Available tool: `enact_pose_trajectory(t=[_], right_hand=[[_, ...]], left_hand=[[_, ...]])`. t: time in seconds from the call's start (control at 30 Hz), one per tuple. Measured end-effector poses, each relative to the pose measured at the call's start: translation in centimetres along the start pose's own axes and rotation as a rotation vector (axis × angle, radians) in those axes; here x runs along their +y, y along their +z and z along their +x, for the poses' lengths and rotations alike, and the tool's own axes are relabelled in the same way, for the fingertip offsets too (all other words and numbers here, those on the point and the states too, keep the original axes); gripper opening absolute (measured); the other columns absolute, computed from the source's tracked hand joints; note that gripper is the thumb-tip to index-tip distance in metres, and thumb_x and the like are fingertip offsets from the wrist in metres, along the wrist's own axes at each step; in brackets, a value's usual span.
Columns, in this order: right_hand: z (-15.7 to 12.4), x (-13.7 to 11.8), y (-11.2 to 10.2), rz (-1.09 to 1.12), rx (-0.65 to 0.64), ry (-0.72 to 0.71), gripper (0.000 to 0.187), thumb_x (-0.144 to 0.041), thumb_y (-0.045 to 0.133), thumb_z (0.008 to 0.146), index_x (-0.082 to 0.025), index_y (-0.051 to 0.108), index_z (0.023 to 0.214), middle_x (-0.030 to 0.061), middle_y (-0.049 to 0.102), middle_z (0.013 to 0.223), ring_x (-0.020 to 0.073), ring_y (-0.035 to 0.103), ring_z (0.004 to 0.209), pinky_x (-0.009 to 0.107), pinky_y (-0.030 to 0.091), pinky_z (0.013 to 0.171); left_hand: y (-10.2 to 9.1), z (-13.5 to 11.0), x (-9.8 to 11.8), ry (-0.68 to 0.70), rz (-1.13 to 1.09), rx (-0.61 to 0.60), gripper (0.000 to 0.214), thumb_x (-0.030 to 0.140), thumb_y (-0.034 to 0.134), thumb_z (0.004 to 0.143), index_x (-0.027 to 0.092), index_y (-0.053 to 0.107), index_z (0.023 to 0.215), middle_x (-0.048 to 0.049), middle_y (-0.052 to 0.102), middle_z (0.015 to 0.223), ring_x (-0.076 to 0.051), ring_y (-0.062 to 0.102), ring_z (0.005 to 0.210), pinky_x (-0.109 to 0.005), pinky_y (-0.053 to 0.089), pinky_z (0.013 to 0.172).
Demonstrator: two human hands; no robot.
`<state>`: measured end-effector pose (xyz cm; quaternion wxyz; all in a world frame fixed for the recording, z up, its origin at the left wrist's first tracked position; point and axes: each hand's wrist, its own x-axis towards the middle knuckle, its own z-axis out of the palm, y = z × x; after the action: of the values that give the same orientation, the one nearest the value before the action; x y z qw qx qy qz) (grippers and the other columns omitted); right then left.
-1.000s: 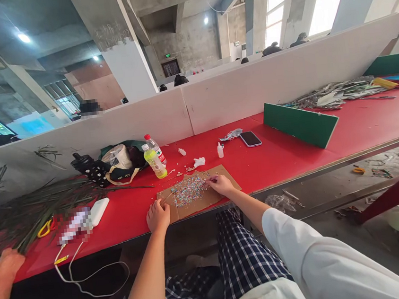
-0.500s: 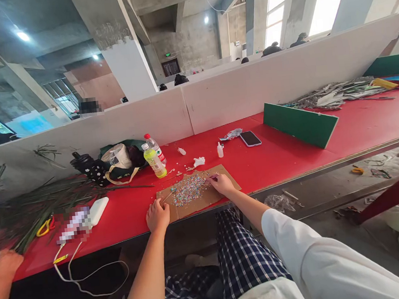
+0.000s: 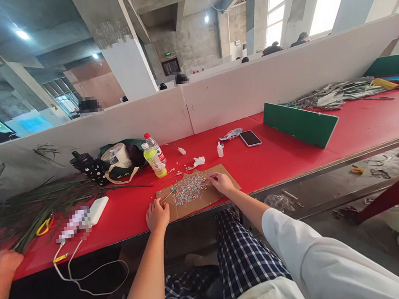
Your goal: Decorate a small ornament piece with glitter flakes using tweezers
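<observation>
A brown cardboard sheet lies at the front edge of the red table. Many tiny multicoloured beads or chips are spread over its middle. At the sheet's left end, my left hand is closed with a thin stick between its fingers. The stick's far end, which looks bluish-green, reaches the edge of the bead pile. Over the right side of the pile, my right hand pinches a slim purplish tool. Its kind is too small to make out.
Beyond the sheet are drink bottles, a small white dropper bottle, crumpled tissue and a phone. A green board stands to the right. At left are a power bank, long green stems and another person's hand.
Almost nothing differs. Both my hands stay in place at the cardboard, with the stick and the slim tool held as before.
</observation>
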<state>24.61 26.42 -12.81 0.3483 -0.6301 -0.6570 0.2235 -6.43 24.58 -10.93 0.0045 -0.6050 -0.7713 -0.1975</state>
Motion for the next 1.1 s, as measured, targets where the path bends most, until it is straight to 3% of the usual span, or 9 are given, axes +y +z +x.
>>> enact_pose_trajectory(t=[1.1], right_hand=[[-0.37, -0.52, -0.53, -0.007, -0.054, -0.019, 0.031, -0.042, 0.065, 0.103, -0.019, 0.068, 0.123, 0.0088, 0.071, 0.125, 0.0221, 0.071, 0.109, 0.044, 0.061, 0.095]], left_hand=[[-0.52, -0.27, 0.33, -0.004, 0.016, -0.010, 0.044, 0.041, 0.066, 0.101, 0.020, 0.060, 0.140, -0.0117, 0.060, 0.146, -0.029, 0.060, 0.133, -0.056, 0.052, 0.113]])
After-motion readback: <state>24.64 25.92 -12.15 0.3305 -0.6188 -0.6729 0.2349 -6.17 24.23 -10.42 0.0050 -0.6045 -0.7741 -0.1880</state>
